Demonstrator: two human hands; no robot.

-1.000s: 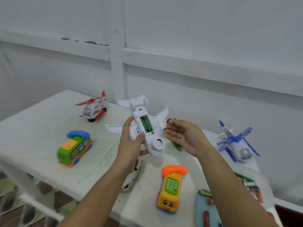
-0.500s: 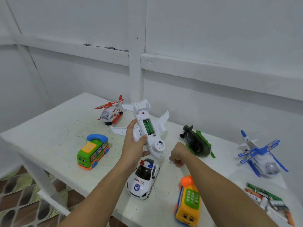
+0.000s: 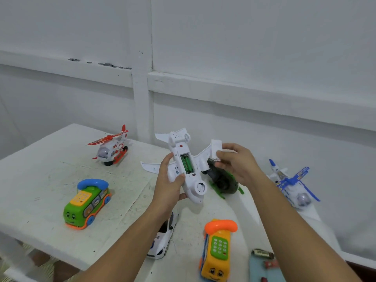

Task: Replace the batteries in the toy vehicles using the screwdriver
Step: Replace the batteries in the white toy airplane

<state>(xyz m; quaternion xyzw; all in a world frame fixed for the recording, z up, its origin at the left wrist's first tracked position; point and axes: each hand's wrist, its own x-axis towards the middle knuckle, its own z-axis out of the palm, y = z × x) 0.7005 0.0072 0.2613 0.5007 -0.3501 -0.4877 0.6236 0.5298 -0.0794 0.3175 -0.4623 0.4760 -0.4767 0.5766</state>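
My left hand (image 3: 168,184) grips a white toy airplane (image 3: 183,163) belly-up above the table. Its battery compartment (image 3: 186,163) is uncovered and green batteries show inside. My right hand (image 3: 236,163) holds a small white battery cover (image 3: 216,149) between thumb and fingers, just right of the plane's wing. No screwdriver is visible.
On the white table (image 3: 40,180) stand a red-white helicopter (image 3: 112,148), a green phone bus (image 3: 87,204), a yellow phone bus (image 3: 217,249), a police car (image 3: 162,239) under my left arm, a green-black toy (image 3: 223,182), a blue-white plane (image 3: 293,184) and a light-blue tray (image 3: 264,267) with batteries.
My right hand rose from the table by the police car to beside the plane's wing, now pinching the white cover. The left hand kept hold of the plane.
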